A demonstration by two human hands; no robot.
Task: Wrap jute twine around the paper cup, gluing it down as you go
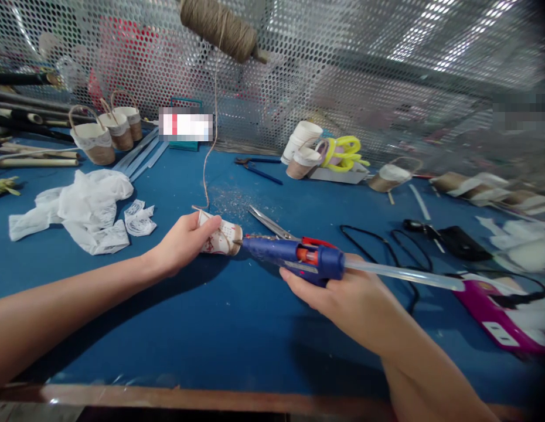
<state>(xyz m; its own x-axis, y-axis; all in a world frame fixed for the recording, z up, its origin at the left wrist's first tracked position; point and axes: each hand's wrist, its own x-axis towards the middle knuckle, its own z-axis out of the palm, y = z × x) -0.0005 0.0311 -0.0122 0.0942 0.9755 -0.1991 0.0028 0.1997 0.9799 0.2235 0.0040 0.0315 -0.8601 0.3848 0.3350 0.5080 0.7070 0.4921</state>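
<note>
My left hand (187, 241) grips a small printed paper cup (218, 237) lying on its side, with its brown end toward the right. A strand of twine (205, 176) runs from the cup up to a twine spool (220, 26) hanging overhead. In my right hand (343, 293) is a blue hot glue gun (281, 253), its nozzle at the brown end of the cup. A clear glue stick (404, 274) sticks out of the gun's back. Behind the gun lies a pair of scissors (272, 224), handles partly hidden.
White lace (85, 205) lies at left, below several handled little buckets (96, 143). Pliers (261, 164), stacked paper cups (301, 140) and yellow ribbon (343, 153) stand along the back. A black cord (373, 234) and a magenta power strip (487, 313) are at right.
</note>
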